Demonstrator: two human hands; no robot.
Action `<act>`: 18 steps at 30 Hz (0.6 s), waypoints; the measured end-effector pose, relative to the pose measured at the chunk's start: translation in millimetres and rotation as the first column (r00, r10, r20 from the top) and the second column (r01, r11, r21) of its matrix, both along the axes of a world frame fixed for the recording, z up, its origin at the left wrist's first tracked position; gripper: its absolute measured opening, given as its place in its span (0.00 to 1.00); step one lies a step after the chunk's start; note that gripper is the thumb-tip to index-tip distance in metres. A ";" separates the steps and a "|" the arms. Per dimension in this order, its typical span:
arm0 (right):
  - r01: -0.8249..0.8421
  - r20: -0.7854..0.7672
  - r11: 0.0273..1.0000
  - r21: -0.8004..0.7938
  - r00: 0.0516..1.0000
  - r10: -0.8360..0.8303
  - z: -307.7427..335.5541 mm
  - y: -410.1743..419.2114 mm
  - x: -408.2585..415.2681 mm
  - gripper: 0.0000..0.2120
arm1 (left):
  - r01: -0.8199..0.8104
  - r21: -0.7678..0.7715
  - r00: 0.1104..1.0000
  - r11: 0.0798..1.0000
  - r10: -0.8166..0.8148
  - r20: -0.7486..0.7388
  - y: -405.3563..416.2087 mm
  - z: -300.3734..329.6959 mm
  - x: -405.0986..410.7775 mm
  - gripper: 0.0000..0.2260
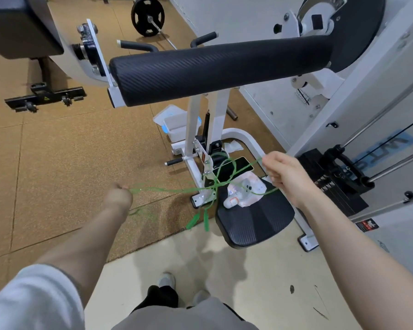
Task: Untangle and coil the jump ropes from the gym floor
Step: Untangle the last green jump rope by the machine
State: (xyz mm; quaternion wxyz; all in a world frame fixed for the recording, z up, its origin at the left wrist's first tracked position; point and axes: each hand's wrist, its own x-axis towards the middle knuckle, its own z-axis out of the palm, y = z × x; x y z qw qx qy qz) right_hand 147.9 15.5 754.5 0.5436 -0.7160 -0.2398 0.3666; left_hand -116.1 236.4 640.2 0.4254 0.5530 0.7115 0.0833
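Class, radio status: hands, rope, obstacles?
Left hand and right hand grip green rope. Knot remains mid-span. Machine seat under it.

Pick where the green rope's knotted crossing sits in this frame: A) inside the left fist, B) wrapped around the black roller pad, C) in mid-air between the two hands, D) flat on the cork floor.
C: the green rope runs taut from the left hand to the right hand, and its strands cross in a knot hanging between them, in front of the black seat.
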 end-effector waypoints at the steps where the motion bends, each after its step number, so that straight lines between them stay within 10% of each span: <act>1: -0.114 -0.026 0.992 0.051 0.993 0.115 4.3 3.3 -6.1 0.08 | 0.051 -0.007 0.997 0.999 -0.051 -0.054 -1.5 -5.2 -1.8 0.17; 4: -0.393 -0.163 0.897 0.203 0.890 0.426 20.5 16.8 -23.4 0.16 | 0.290 0.052 0.949 0.956 -0.281 -0.141 -14.8 -3.0 2.4 0.21; 6: -0.558 -0.143 0.808 0.190 0.798 0.585 32.0 28.0 -37.1 0.20 | 0.379 0.127 0.904 0.917 -0.396 0.158 -37.8 16.9 19.0 0.18; 10: -0.551 -0.193 0.814 0.186 0.791 0.580 44.3 49.4 -63.7 0.25 | 0.563 0.087 0.508 0.822 -0.428 0.747 -91.0 73.0 49.7 0.13; 14: -0.489 -0.230 0.847 0.209 0.817 0.529 53.0 58.2 -74.7 0.24 | 0.773 0.144 0.376 0.618 -0.629 0.681 -106.2 59.3 58.3 0.16; 18: -0.408 -0.167 0.876 0.258 0.874 0.457 70.9 57.5 -65.7 0.24 | 0.834 0.070 0.471 0.547 -0.773 0.425 -111.0 35.1 58.4 0.10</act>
